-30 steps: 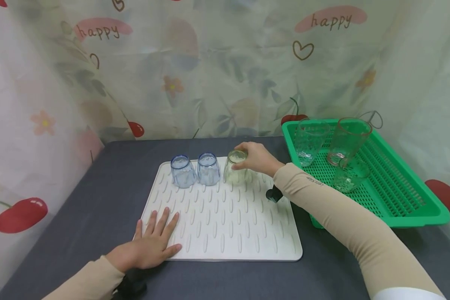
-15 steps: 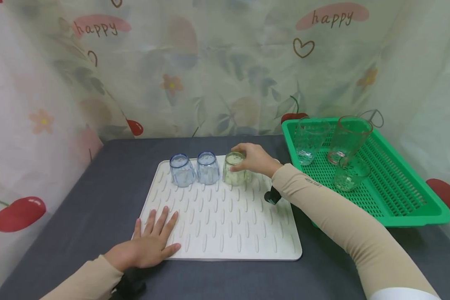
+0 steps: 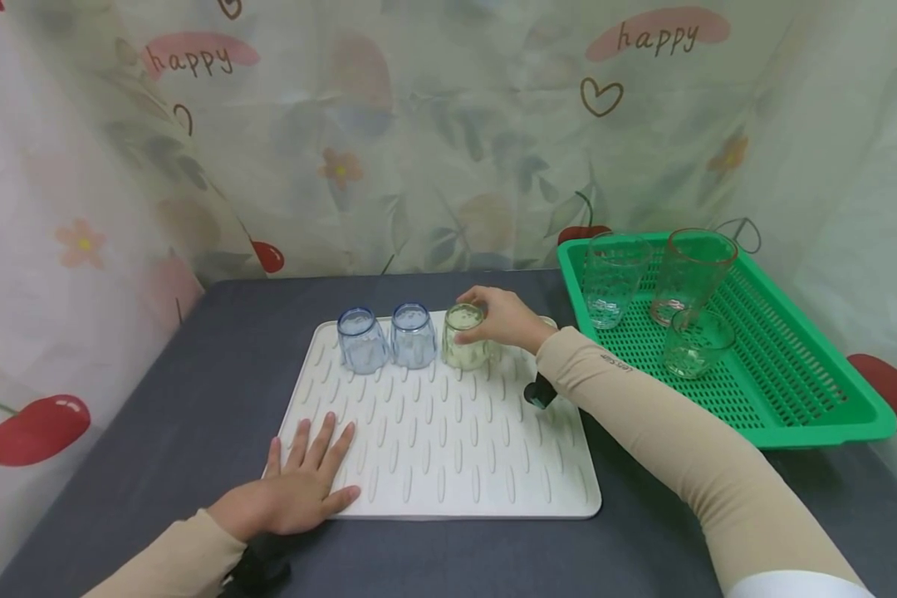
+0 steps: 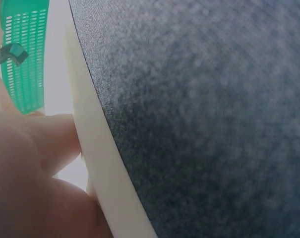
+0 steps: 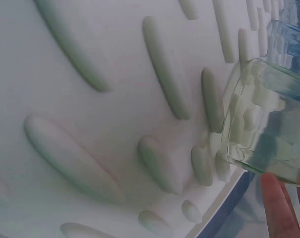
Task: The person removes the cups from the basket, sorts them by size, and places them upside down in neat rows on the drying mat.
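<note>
Beige sleeve (image 3: 172, 555) at lower left runs off the bottom edge; its left hand (image 3: 291, 490) lies flat with fingers straight and spread, hiding the near left corner of the white mat (image 3: 448, 440). Along the mat's far side stand a blue glass (image 3: 363, 342) and a second blue glass (image 3: 414, 339), narrow ends up. Beside them, the right hand (image 3: 507, 320) grips a pale green glass (image 3: 459, 354) on the mat, covering its right side; the right wrist view cuts this glass off. Rightward, the forearm (image 3: 643, 411) masks part of the green basket (image 3: 830, 438), where three transparent glasses (image 3: 698, 343) show faint outlines against mesh.
</note>
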{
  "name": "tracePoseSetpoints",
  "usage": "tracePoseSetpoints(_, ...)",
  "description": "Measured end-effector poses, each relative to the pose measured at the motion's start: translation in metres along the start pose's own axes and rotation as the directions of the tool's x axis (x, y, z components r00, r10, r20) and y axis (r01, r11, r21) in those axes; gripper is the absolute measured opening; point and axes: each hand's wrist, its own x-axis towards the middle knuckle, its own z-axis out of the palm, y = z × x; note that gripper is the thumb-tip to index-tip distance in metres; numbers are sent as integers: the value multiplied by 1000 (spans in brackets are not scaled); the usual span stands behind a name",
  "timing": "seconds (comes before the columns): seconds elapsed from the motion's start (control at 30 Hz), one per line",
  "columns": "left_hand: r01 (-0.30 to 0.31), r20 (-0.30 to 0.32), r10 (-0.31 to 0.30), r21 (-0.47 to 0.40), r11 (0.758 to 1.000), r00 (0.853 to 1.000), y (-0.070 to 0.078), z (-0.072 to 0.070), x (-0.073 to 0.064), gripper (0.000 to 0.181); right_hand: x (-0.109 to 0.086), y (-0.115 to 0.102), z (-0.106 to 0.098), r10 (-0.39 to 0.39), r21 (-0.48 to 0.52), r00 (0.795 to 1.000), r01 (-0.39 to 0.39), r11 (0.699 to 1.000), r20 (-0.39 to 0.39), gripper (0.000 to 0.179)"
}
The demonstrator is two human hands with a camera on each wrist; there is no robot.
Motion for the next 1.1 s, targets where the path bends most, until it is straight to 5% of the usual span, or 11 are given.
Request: tracePoseSetpoints(1.1,9,6,-9,7,1000,1000,1,-1,1,102,1,4,-2,28,8,999,-28,1000,27,61)
